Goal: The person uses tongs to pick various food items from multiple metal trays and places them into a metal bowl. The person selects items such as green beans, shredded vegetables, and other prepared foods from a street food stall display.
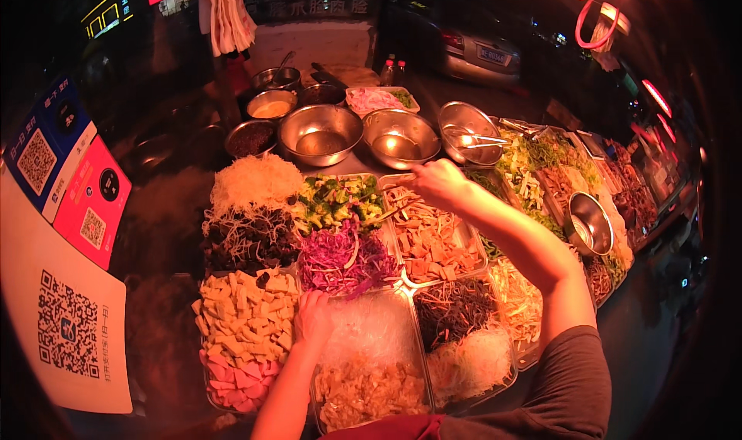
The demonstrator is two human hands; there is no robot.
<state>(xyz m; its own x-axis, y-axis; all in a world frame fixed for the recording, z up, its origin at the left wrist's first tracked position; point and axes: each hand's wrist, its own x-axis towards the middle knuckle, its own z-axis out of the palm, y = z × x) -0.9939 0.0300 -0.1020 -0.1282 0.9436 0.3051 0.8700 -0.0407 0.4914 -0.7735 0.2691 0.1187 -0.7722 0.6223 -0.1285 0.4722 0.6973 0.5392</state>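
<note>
My right hand (435,183) reaches across the trays, closed on what looks like a pair of tongs (393,214). The thin tips point down and left, over the edge between the broccoli (340,198) and a tray of sliced tofu-like strips (439,247). My left hand (314,316) is low at the corner of the shredded purple cabbage (346,261), beside cut yellowish pieces (247,305). Its fingers point away from me, and their grip is unclear. Just right of it lies a tray with a clear plastic-like cover (369,328) and translucent pieces (371,394).
Steel bowls (321,135) (400,139) (470,135) stand behind the trays. Pale noodles (259,183) are heaped at left. More trays and a tilted steel bowl (590,224) lie at right. Code signs (69,324) stand at far left. A parked car (479,46) is beyond.
</note>
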